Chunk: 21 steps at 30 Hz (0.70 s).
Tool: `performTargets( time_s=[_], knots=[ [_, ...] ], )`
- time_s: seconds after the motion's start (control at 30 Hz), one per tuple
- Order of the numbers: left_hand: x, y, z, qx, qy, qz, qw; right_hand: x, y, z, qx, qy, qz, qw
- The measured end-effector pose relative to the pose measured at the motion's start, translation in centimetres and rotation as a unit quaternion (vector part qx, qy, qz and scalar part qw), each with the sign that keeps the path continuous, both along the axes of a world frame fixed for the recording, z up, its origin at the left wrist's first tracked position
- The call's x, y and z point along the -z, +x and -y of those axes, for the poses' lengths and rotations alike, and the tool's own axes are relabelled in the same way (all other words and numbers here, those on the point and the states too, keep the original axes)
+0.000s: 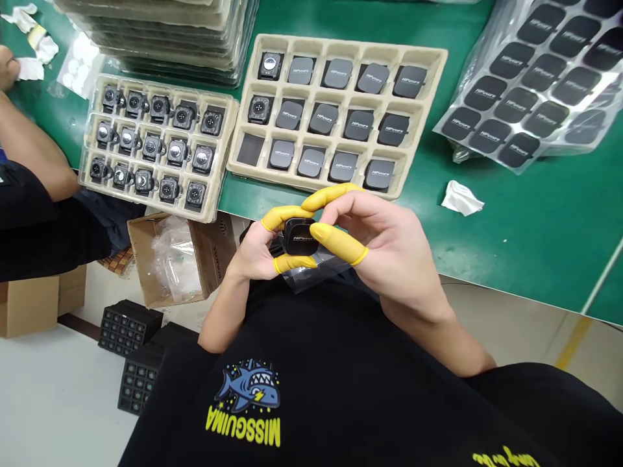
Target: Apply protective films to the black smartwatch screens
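A smartwatch point(298, 241) with a black square face marked HiFuture sits between the thumb and finger of my left hand point(257, 251). My right hand point(396, 250) is closed at the watch's right side, its thumb on the edge of the face and its forefinger above the top edge. Whether the right fingers also pinch a label is hidden. Yellow finger cots cover the fingertips of both hands. Below the watch hangs a piece of clear film point(305, 277). Just beyond, a beige tray point(335, 44) holds watches, most with HiFuture faces; its near-left pocket has no watch.
A second tray of watches point(221, 146) lies left, before stacked trays point(180, 39). Sheets of HiFuture labels point(528, 97) lie right, near crumpled white paper point(461, 198). Another person's arm point(36, 146) is at far left. An open carton point(207, 259) stands below the table edge.
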<state>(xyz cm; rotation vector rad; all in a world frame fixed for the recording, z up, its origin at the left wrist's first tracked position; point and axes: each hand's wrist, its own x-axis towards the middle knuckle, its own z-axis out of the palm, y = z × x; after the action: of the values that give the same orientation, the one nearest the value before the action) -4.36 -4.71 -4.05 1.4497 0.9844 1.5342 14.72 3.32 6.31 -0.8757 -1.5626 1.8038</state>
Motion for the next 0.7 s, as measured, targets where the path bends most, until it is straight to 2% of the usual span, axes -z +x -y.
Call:
performTargets(
  time_s=[0.7],
  knots=[
    [0.04,0.11,0.72,-0.007,-0.045,0.003,0.999,0.19,-0.41,0.28,0.003,0.004,0.009,1.000]
  ],
)
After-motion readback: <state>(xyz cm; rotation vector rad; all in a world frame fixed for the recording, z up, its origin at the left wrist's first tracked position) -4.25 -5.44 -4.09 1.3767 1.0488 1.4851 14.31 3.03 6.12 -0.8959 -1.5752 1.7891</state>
